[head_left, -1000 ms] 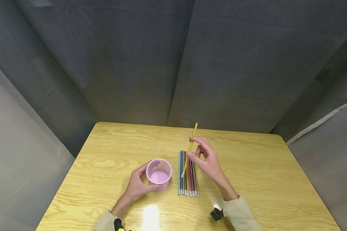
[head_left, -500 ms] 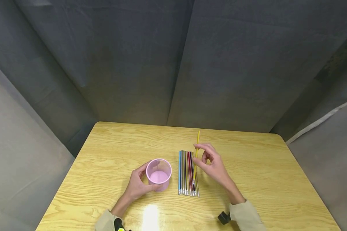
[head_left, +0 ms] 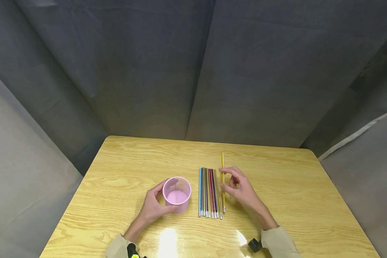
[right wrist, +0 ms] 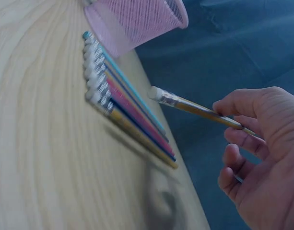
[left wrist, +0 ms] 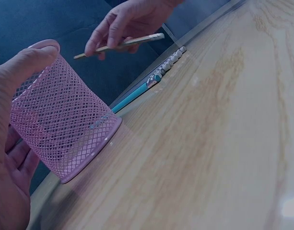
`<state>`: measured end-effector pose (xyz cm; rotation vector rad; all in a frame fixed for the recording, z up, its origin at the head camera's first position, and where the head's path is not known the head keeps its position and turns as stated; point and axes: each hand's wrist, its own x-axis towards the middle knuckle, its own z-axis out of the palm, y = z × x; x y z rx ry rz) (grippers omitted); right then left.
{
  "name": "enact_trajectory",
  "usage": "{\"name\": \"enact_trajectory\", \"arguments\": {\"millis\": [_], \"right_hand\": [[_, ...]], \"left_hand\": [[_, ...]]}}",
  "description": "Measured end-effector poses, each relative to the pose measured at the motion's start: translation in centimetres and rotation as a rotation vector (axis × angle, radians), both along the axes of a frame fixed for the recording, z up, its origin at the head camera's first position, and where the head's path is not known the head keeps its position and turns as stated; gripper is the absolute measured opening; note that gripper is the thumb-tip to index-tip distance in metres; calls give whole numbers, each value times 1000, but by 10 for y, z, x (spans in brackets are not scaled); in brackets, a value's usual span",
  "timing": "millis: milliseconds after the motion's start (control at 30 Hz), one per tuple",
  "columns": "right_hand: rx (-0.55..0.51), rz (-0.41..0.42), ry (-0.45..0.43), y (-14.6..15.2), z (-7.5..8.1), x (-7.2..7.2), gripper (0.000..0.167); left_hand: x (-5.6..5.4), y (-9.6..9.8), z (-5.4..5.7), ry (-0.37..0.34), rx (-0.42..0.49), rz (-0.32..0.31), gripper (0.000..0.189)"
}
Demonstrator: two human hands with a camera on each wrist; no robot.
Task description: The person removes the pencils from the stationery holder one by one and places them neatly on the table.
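My left hand (head_left: 154,206) grips a pink mesh pencil cup (head_left: 177,195) that stands upright on the table, thumb and fingers around its wall. No pencil shows inside it. A yellow pencil (head_left: 223,179) is pinched between the thumb and fingers of my right hand (head_left: 242,186), just right of a row of pencils. In the right wrist view that yellow pencil (right wrist: 194,107) hangs above the table, its white eraser end towards the row. Several pencils (head_left: 209,193) lie side by side between the cup and my right hand, eraser ends towards me; a light blue one (head_left: 200,193) is leftmost.
The wooden table (head_left: 129,161) has its far edge in front of a dark grey curtain (head_left: 148,71). Lighter grey cloth (head_left: 19,172) hangs at the left side. A small black device (head_left: 254,245) sits by my right sleeve.
My right hand has moved right and towards me with the yellow pencil, from above the row to its right side. The pencil has turned nearly parallel to the row. Left hand and cup stay put.
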<state>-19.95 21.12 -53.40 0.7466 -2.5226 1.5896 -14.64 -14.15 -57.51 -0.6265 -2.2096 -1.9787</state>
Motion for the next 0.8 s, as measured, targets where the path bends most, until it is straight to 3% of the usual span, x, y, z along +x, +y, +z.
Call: {"name": "enact_trajectory", "arguments": {"millis": [400,800], "right_hand": [[156,51,-33,9,-19,-2,50],[248,51,-50,9,-26,-1,42]], "left_hand": [[0,1,2,-11,11,4,86],[1,2,2,-24,9,-3,87]]}}
